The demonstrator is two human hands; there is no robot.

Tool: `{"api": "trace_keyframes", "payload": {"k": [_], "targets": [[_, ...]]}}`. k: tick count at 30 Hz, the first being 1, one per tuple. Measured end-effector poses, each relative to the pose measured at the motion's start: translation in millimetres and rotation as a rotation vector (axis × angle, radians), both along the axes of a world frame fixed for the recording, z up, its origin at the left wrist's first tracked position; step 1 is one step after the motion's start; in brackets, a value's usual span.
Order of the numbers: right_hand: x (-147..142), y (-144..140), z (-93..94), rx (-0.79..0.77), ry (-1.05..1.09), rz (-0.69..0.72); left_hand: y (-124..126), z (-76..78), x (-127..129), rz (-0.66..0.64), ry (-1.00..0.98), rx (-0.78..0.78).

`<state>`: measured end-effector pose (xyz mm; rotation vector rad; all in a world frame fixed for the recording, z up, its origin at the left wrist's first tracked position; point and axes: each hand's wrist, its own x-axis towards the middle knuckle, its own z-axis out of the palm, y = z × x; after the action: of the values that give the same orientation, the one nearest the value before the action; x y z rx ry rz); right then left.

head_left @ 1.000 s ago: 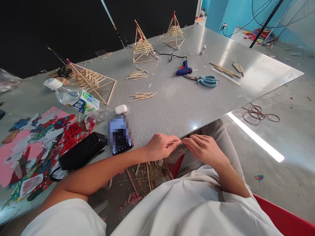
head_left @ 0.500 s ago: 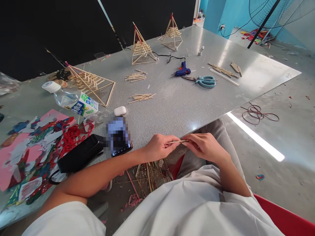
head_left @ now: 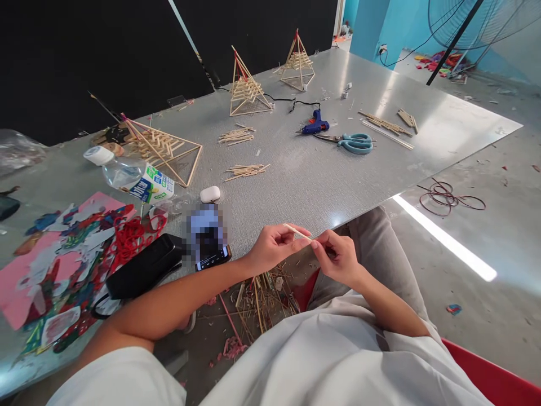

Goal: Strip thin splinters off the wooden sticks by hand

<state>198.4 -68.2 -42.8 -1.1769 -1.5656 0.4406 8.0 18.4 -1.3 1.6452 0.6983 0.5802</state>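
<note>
A short, thin wooden stick (head_left: 297, 230) is pinched between my two hands, just off the table's near edge. My left hand (head_left: 276, 246) holds it between thumb and fingers, with one end sticking up past the thumb. At its other end, the fingertips of my right hand (head_left: 338, 255) are closed on it. Two small piles of cut sticks, a nearer pile (head_left: 247, 171) and a farther pile (head_left: 237, 135), lie on the table beyond. Stick pyramids stand behind them, among them a middle pyramid (head_left: 246, 90) and a left pyramid (head_left: 163, 148).
Blue-handled scissors (head_left: 356, 143) and a blue glue gun (head_left: 315, 123) lie near longer sticks (head_left: 385, 123). On the left are a plastic bottle (head_left: 141, 179), a phone (head_left: 211, 256), a white case (head_left: 210, 194), a black pouch (head_left: 143, 268) and red yarn (head_left: 134, 237). Stick scraps (head_left: 262, 301) lie below.
The stick has turned, its left end now tilted upward. My right hand's fingers have curled in and moved slightly left. The camera view has shifted a little.
</note>
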Motion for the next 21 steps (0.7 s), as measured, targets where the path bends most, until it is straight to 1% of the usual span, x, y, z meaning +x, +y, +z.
{"api": "trace_keyframes", "payload": {"k": [3, 5, 7, 10, 14, 21], "targets": [[-6.2, -1.5, 0.2, -0.094, 0.068, 0.047, -0.3, 0.0, 0.1, -0.046, 0.012, 0.007], [-5.7, -2.3, 2.6, -0.113, 0.062, 0.098, -1.3, 0.0, -0.9, -0.056, 0.019, -0.018], [-2.1, -2.2, 5.4, -0.127, 0.089, 0.111, -2.5, 0.9, -2.1, -0.070, 0.046, -0.022], [4.3, -0.1, 8.6, -0.205, 0.235, 0.101, -4.3, 5.1, -2.2, -0.119, 0.131, 0.064], [5.5, 2.6, 8.3, -0.318, 0.407, 0.148, -6.1, 11.2, 0.6, -0.165, 0.185, 0.200], [-0.7, 2.1, 4.6, -0.334, 0.511, 0.154, -6.2, 8.9, 2.4, -0.186, 0.173, 0.250]]}}
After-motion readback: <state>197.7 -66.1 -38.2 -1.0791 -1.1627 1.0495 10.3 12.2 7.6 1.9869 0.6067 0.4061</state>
